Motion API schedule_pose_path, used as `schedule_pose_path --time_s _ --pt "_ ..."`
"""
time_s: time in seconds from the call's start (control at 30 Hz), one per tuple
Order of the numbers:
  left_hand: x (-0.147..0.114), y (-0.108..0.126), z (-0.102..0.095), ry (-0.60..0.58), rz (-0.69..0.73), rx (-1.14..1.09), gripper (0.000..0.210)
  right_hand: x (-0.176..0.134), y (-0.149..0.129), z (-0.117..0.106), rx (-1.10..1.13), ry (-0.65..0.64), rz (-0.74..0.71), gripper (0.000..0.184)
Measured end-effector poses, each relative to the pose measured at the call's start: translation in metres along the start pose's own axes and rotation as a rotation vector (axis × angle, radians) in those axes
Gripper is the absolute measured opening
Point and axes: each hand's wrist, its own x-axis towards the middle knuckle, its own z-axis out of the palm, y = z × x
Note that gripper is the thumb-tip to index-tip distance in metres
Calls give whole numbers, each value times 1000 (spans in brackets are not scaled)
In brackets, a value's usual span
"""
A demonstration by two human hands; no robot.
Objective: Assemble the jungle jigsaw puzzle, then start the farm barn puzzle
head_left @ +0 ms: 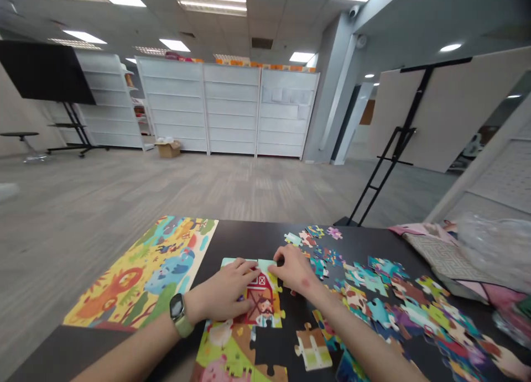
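Observation:
A partly joined farm jigsaw puzzle lies on the dark table, showing a red barn, a farmer, a hen and a pink pig. My left hand, with a watch on its wrist, rests flat across the upper part of it, fingers stretched out. At the top right corner of the joined part, my right hand pinches a pale green puzzle piece, partly hidden by the thumb and fingers. A gap in the joined part shows dark table below the farmer. A loose brown and green piece lies to its right.
Many loose puzzle pieces spread over the right side, some under my right forearm. A finished animal puzzle lies at the left. Fabric and a clear plastic bag sit at the right edge. Beyond the table stands a black easel-like stand.

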Motion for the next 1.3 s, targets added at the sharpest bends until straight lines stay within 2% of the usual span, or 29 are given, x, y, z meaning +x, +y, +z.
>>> schedule_pose_path --time_s 0.13,0.3,0.4,0.6,0.73,0.93,1.13,1.3 --pt "-2 5 3 41 -11 0 48 -7 11 -23 -26 -26 -87 20" --pt "-1 12 1 37 -16 -14 47 -33 29 -51 -37 -172 -124 23" --pt "-1 15 0 43 -23 -14 42 -45 34 -50 -33 -215 -119 43" --pt "1 15 0 13 -32 -39 41 -46 42 -47 23 -210 -53 66" --pt "2 13 2 -23 -53 -46 45 -46 52 -55 38 -215 -41 62" --pt "1 8 9 2 -32 -52 47 -48 67 -55 48 -158 -64 52" --pt "1 7 11 -26 -52 -25 46 -50 64 -50 16 -117 -74 44" --pt "1 5 13 -5 -35 -16 46 -49 65 -62 -58 -24 -48 38"
